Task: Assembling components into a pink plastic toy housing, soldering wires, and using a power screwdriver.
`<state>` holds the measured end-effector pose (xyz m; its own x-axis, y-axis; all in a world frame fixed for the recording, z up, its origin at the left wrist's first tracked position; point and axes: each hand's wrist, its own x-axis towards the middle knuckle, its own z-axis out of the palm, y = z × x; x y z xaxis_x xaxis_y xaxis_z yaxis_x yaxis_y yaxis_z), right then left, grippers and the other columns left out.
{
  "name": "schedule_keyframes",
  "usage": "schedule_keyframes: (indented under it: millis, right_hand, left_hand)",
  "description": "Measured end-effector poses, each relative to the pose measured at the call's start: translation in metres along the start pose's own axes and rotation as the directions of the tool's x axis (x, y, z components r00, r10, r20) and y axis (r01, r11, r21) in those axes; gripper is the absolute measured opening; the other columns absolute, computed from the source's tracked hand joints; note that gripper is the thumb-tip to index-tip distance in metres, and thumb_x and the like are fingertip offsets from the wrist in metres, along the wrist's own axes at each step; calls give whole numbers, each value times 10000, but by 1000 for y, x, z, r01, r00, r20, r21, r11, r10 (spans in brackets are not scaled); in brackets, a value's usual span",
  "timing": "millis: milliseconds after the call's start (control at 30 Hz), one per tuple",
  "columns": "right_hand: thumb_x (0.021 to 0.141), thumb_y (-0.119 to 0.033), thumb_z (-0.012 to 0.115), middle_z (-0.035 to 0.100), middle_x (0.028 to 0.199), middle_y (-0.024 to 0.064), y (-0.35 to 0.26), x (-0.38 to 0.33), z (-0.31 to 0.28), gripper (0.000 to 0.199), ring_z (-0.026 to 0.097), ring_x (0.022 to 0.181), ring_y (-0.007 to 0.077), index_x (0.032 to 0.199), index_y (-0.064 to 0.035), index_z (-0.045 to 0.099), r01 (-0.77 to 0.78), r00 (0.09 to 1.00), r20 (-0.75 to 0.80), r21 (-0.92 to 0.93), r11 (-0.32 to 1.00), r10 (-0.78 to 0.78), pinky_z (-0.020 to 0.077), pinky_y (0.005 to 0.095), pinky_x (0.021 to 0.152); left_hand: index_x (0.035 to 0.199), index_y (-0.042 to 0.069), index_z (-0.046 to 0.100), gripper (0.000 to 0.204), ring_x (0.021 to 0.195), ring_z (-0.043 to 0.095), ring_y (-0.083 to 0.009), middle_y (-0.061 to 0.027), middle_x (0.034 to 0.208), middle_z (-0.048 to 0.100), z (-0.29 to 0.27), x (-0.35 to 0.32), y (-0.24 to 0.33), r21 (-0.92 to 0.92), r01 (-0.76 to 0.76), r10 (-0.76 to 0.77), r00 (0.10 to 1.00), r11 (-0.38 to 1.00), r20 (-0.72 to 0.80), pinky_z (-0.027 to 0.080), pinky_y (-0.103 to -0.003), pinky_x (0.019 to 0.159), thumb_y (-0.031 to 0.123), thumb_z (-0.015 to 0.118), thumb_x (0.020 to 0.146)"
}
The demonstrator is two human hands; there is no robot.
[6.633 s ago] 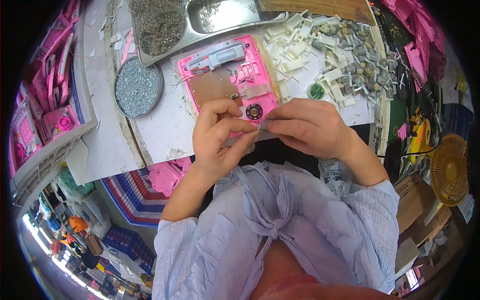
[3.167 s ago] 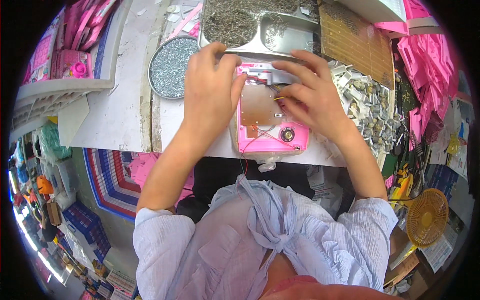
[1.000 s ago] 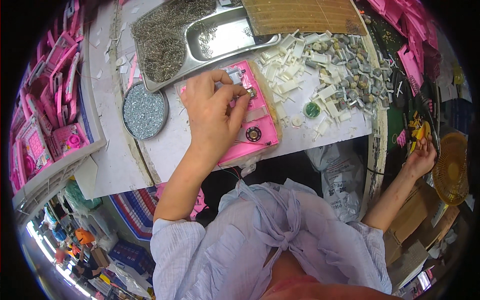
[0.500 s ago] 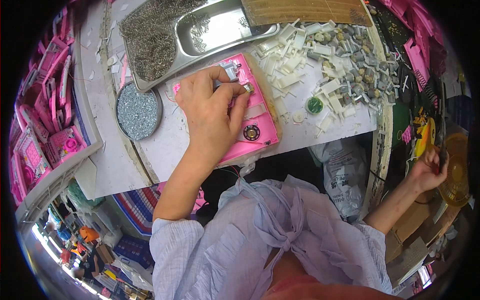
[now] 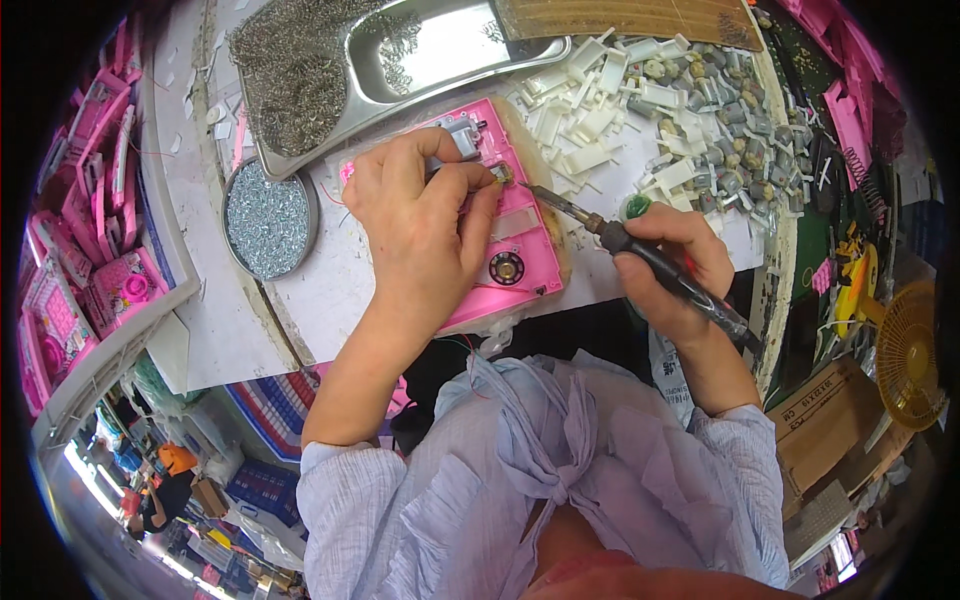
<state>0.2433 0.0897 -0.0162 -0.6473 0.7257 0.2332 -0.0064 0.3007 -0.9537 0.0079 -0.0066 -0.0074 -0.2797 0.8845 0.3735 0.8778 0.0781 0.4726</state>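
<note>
A pink plastic housing (image 5: 530, 262) lies in front of me, with a grey motor (image 5: 462, 138) near its top and a round speaker (image 5: 506, 267) near its lower edge. Over it rests my left hand (image 5: 420, 210), thumb and forefinger pinched close to a small metal part (image 5: 502, 173); what exactly they grip is hidden. My right hand (image 5: 685, 270) is closed round the black handle of a soldering iron (image 5: 640, 246). The iron's tip points left and reaches that small metal part, touching or almost touching it.
Left of the housing stands a round tin of small screws (image 5: 312, 225). Behind is a steel tray (image 5: 440, 85) of springs, partly under a cardboard sheet (image 5: 630, 20). White plastic parts and small motors (image 5: 715, 140) heap up at right. Pink housings (image 5: 100, 230) fill a bin at left.
My right hand has come in from the far right, bringing the soldering iron to the housing. The left hand keeps its pinch in nearly the same place.
</note>
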Motion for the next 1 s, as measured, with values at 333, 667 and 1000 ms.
schedule_keyframes:
  millis: [333,667,1000]
  right_hand:
    - [837,-80,839,710,879,84,4,7,9,320,657,722,130,1090,-18,653,68,998,-15,-1,998,-68,504,249,628]
    - [824,-64,840,695,852,71,4,8,8,306,618,672,112,1071,-23,664,47,999,16,-14,999,-47,462,238,585]
    - [817,-38,827,676,833,60,3,8,5,301,579,661,109,1071,-20,667,78,997,10,-9,997,-78,429,236,581]
  left_hand:
    - [859,120,725,148,1033,513,-296,-29,1037,602,0,1,0,-4,-5,5,1000,1000,3,331,-442,888,141,805,736]
    - [872,128,723,144,1022,516,-284,-26,1031,594,-1,1,0,16,-17,17,1000,1000,5,317,-446,889,157,801,755]
    - [872,131,715,149,1005,519,-277,-25,1023,591,0,0,1,35,-25,25,1000,999,-2,314,-443,882,165,802,756]
